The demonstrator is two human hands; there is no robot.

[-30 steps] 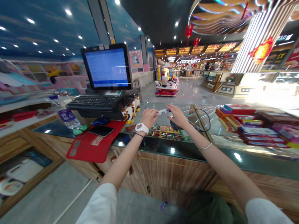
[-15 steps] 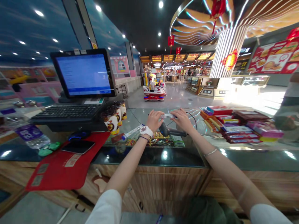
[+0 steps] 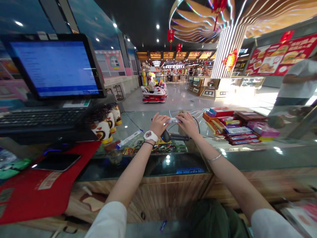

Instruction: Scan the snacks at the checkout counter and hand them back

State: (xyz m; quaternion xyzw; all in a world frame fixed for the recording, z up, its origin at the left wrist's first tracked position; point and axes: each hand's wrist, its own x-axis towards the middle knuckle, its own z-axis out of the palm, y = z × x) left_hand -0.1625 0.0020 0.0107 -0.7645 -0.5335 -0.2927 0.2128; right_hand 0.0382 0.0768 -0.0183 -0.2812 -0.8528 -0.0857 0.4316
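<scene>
Between my two hands, just above the glass counter, is a small clear-and-white packet (image 3: pixel 173 120), its kind too small to make out. My left hand (image 3: pixel 159 125), with a white watch on the wrist, closes its fingers on the packet's left end. At the other end my right hand (image 3: pixel 187 124) grips it the same way. Below and between the hands lies a black barcode scanner (image 3: pixel 174 136). A long white-and-blue wrapped stick (image 3: pixel 130 138) rests on the glass left of my left wrist.
A monitor (image 3: pixel 55 67) and keyboard (image 3: pixel 42 119) stand at left, with several patterned cups (image 3: pixel 102 127) beside them. A phone (image 3: pixel 58 162) lies on a red mat (image 3: pixel 49 195). Boxed and wrapped snacks (image 3: pixel 240 129) are piled at right. Someone in a white shirt (image 3: pixel 297 79) stands beyond the counter.
My view has turned right and nearer the counter, so the monitor and mat sit further left. Both hands keep hold of the packet. More of the person at right shows.
</scene>
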